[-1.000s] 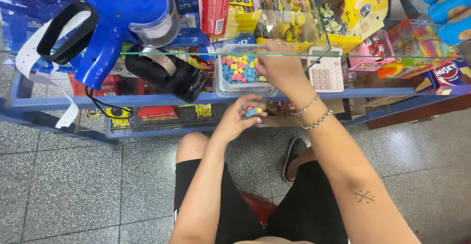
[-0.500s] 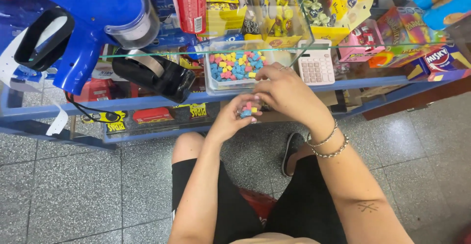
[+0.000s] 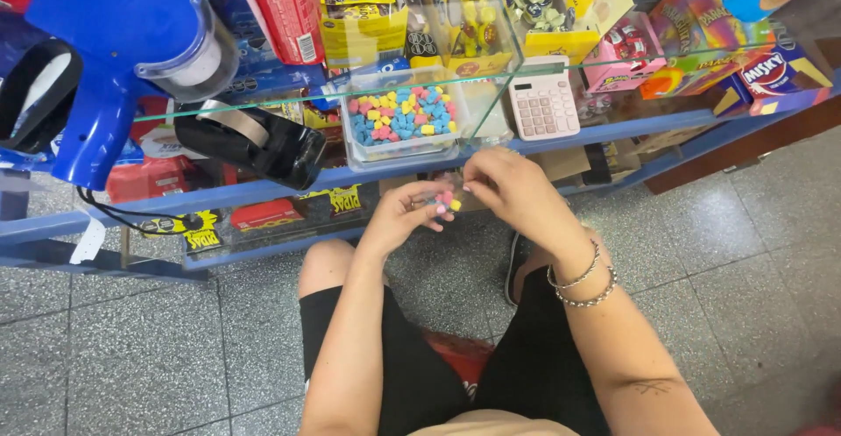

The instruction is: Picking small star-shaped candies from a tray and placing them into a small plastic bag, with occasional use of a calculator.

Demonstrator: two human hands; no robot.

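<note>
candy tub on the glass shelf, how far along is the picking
Done: a few small candies lie in the cupped left hand. In hand: the right hand pinches at that small pile. Left: the clear tub on the glass shelf is heaped with pink, blue and yellow candies.

Both forearms reach forward from the seated body, converging in front of the knees. The left hand (image 3: 405, 215) is cupped, palm turned up and inward, fingers curled loosely. The right hand (image 3: 512, 192) sits just beside it, knuckles up, thumb and forefinger pinched together at the tips, almost touching the left fingertips. The right wrist is bent slightly down; both elbows are tucked near the thighs.
</note>
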